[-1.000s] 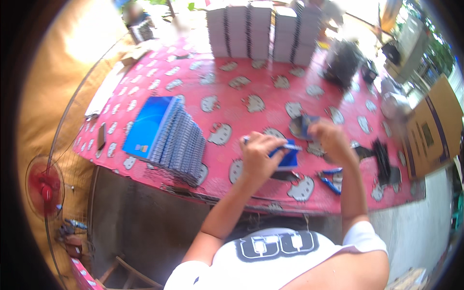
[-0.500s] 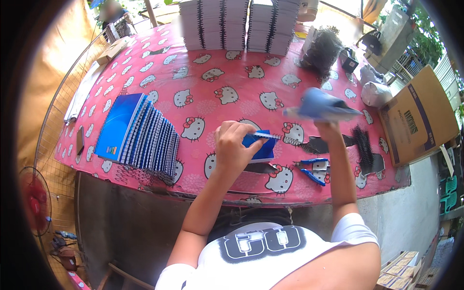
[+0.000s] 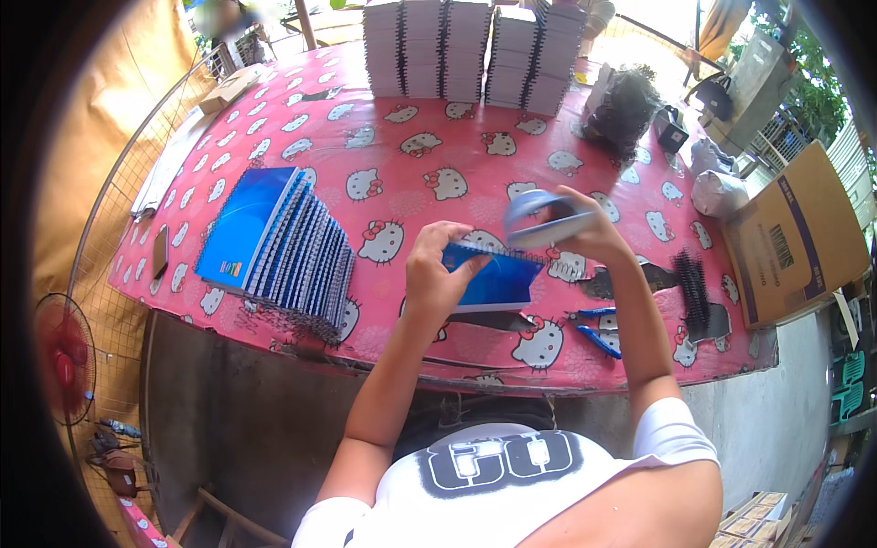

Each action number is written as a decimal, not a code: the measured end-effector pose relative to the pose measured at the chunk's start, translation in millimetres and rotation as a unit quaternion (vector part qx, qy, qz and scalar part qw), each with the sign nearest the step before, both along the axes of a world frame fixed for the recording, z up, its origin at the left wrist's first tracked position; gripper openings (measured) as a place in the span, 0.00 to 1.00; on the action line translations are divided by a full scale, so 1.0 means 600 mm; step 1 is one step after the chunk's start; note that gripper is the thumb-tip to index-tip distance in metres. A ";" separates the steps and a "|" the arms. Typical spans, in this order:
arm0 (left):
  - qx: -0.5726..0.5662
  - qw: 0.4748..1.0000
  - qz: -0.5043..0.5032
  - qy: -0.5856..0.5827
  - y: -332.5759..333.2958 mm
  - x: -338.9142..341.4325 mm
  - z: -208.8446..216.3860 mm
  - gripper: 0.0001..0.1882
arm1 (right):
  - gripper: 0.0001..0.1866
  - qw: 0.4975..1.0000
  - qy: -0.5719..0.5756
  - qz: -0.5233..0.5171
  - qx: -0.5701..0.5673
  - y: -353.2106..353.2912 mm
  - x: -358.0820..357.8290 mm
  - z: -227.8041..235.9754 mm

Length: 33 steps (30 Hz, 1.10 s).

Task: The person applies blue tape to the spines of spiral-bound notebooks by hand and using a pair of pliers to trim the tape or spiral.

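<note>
My left hand (image 3: pixel 437 269) is closed on the left end of a blue-covered spiral notebook (image 3: pixel 501 281), its thumb lying over the cover and its fingers behind. The notebook's wire coil (image 3: pixel 512 253) runs along the far edge. Just above that coil, my right hand (image 3: pixel 589 228) grips a curved blue-and-white thing (image 3: pixel 537 235), blurred by motion. It looks bent like a bundle of sheets or a cover; whether it joins the notebook I cannot tell. Blue-handled cutting pliers (image 3: pixel 598 333) lie beside my right forearm.
A stack of blue spiral notebooks (image 3: pixel 274 247) stands at left. Tall piles of coil-bound pads (image 3: pixel 438 55) rise at the far edge. Black coils (image 3: pixel 692 292) and a cardboard box (image 3: pixel 795 237) are at right. The pink patterned tablecloth (image 3: pixel 393 146) has torn patches.
My right hand has swung left with the blurred blue-and-white thing, from out at the right to above the coil. More of the notebook under my left hand shows. The view has shifted slightly.
</note>
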<state>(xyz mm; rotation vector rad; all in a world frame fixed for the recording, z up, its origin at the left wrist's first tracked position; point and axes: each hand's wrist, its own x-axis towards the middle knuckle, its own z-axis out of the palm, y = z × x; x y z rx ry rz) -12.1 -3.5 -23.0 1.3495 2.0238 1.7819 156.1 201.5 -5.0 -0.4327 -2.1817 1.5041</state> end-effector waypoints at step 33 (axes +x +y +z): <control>0.246 0.969 -0.030 -0.003 -0.019 0.019 0.018 0.09 | 0.28 0.883 -0.193 -0.243 0.353 -0.169 0.179 -0.098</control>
